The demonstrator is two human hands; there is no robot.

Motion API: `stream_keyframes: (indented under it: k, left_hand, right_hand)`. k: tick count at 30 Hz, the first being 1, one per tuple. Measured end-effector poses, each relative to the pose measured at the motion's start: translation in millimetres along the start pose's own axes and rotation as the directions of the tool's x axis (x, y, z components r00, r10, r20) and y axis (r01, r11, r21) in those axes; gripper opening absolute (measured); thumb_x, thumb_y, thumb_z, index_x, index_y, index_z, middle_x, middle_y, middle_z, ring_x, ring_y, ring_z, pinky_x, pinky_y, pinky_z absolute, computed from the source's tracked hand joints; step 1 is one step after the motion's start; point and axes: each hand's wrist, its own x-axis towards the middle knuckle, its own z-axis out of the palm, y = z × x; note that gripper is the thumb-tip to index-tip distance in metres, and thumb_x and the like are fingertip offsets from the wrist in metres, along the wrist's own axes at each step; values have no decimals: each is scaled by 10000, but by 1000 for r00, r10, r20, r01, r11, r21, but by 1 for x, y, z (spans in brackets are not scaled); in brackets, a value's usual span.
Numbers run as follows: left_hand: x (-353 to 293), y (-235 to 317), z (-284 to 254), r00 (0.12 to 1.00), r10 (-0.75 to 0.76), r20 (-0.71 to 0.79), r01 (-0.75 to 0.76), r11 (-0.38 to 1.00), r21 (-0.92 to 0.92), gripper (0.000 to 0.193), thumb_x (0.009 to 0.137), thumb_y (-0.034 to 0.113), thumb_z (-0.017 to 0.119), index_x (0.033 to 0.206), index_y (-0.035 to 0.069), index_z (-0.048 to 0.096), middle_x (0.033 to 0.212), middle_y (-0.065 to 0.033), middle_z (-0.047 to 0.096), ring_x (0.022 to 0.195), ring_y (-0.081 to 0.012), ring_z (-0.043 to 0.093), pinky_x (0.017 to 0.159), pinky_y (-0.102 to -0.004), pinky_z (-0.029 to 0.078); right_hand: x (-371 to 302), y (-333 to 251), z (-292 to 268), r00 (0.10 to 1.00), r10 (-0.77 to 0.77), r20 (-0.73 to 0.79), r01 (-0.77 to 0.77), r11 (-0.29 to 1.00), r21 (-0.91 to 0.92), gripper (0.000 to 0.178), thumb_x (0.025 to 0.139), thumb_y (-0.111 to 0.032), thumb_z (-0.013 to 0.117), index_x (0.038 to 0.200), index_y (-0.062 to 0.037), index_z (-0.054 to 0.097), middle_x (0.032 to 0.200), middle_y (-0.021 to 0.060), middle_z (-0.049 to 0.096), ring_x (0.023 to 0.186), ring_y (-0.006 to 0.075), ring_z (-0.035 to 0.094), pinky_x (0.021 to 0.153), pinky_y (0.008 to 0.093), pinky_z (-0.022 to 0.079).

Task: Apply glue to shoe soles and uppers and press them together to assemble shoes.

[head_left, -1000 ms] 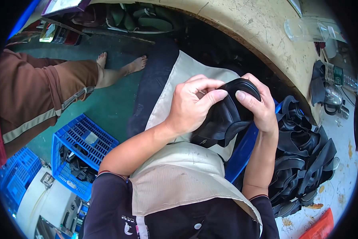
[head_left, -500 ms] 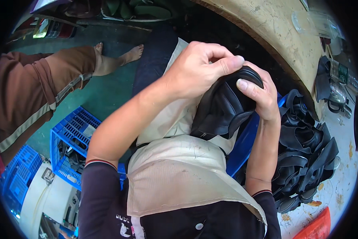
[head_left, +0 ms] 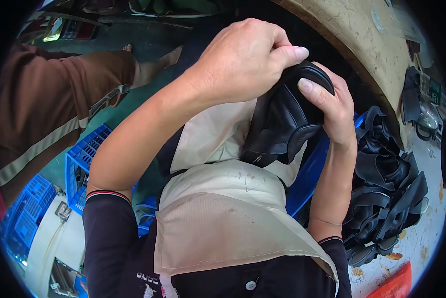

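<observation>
The right hand [head_left: 338, 111] clasps one end of the black shoe [head_left: 282, 111], seemingly bracing it over the beige apron [head_left: 218, 174]; the left hand [head_left: 243, 62] pinches narrowly at that end, on what I cannot tell.

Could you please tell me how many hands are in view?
2: the left hand is at the upper left of the black stitched piece, and the right hand grips its upper right. Hands of the person in brown do not show.
</observation>
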Motion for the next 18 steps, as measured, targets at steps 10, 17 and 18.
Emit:
stream_keyframes:
  k: [10, 17, 18]
  left_hand:
    - [15, -30, 37, 999, -40, 32, 49, 914, -402, 484, 1030, 290, 581, 664, -25, 611, 619, -20, 549, 546, -135, 439, 538, -291, 409]
    - [38, -80, 87, 991, -51, 121, 118, 758, -641, 557, 990, 393, 606, 678, -63, 673, 607, -39, 621, 532, -145, 512, 546, -338, 477]
    - [36, -76, 86, 991, -46, 124, 115, 759, -641, 557, 990, 393, 606, 678, -63, 673, 607, -39, 621, 532, -145, 512, 546, -338, 477]
  right_hand:
    - [1, 16, 3, 999, -34, 31, 33, 999, 41, 175, 888, -164, 699, 944, 1, 700, 777, 22, 659, 688, 95, 561, 657, 204, 449]
    - [11, 38, -9, 990, -9, 144, -2, 997, 76, 245, 877, -199, 695, 974, 26, 706, 810, 46, 686, 706, 115, 593, 668, 214, 464]
    - [11, 37, -11, 990, -11, 138, 1, 997, 75, 245, 877, -199, 695, 974, 26, 706, 810, 46, 686, 706, 115, 593, 668, 214, 464]
